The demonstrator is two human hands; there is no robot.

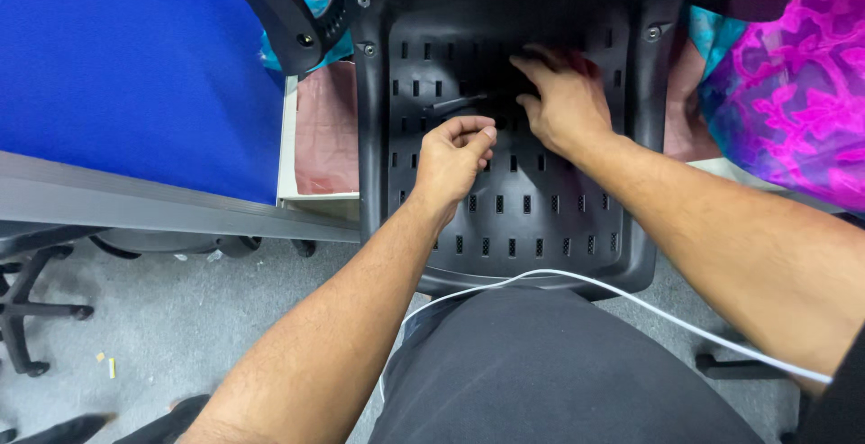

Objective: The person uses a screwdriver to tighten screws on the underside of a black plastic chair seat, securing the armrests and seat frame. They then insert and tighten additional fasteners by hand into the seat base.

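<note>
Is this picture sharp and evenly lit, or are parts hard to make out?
Head view: mostly sharp and softly lit; the black chair shell swallows detail, so what the right hand touches is hard to read; left hand is clear; wide lens bends the edges.

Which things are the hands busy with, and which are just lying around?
Busy with:
- black chair part with slots
- thin dark tool, held in the left hand
- right hand, pressed on the chair part

Just lying around:
- blue panel
- white cable
- pink patterned cloth
- chair base on the grey floor
</note>
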